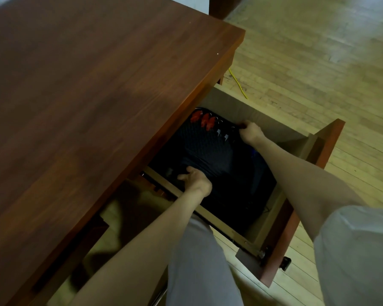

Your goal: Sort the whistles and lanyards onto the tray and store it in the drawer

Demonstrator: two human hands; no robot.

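1. Desk (97, 85): red-brown wood top, filling the view from 9 to 12 o'clock.
2. Drawer (252, 111): pulled open at the desk's 4 o'clock side, pale inner walls.
3. Tray (208, 151): black, textured, lying inside the drawer, partly under the desk edge.
4. Left grip (197, 181): clamped on the tray's rim at 7 o'clock.
5. Right grip (251, 131): curled round the tray's rim at 1 o'clock.
6. Red whistles (202, 121): a row on the tray at 11 o'clock. Small silver pieces (222, 133) just beside; lanyards too dark to tell.

Step, as judged: storing, tray being seated. Next calls for both grips to let go, lift clear of the walls, then push the drawer shut gently so the whistles stay put.
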